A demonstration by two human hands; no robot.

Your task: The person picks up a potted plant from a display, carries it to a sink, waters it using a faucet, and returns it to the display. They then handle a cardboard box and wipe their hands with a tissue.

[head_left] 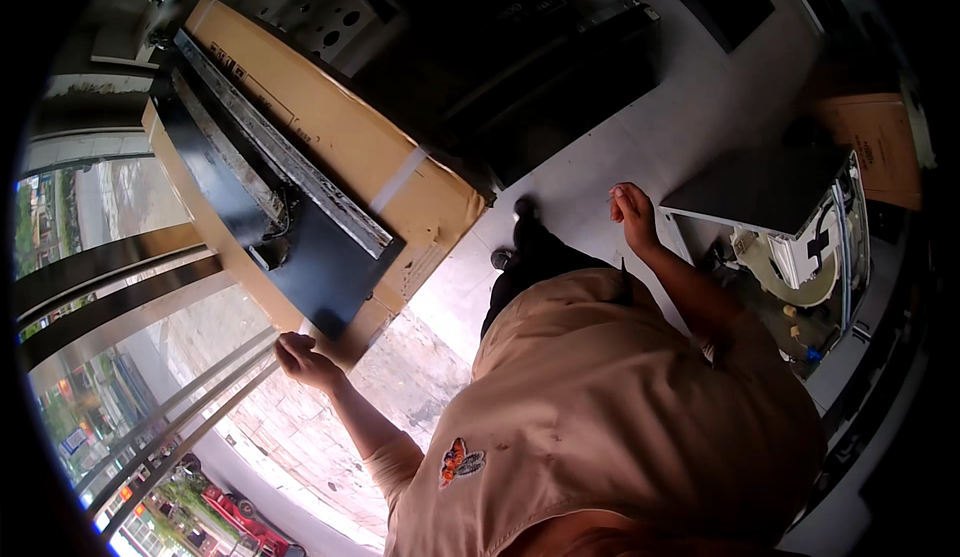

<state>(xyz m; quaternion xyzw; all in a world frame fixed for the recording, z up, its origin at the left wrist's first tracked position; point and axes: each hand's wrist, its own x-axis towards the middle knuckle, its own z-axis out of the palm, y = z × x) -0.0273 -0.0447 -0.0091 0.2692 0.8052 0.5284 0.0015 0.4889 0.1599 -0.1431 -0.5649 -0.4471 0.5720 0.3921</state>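
Observation:
My left hand [308, 361] is at the left, its fingers curled in, right beside the end of the metal door frame [222, 387] and the near corner of a large cardboard box [420, 212]. Whether it touches either, or has something in its fingers, I cannot make out. My right hand [632, 207] hangs over the floor on the right with loosely closed fingers and nothing visible in them. On the box lie a flat dark panel [335, 272] and a long, worn metal rail [300, 162]. A second, shorter dirty strip [225, 147] rests on the panel.
To the right stands an opened white appliance [805, 257] with a dark panel [770, 192] over it and its inner parts exposed. A brown carton [870, 147] is behind it. Long black units [570, 87] lie ahead on the pale tiled floor [700, 107]. Outside is a red vehicle [245, 522].

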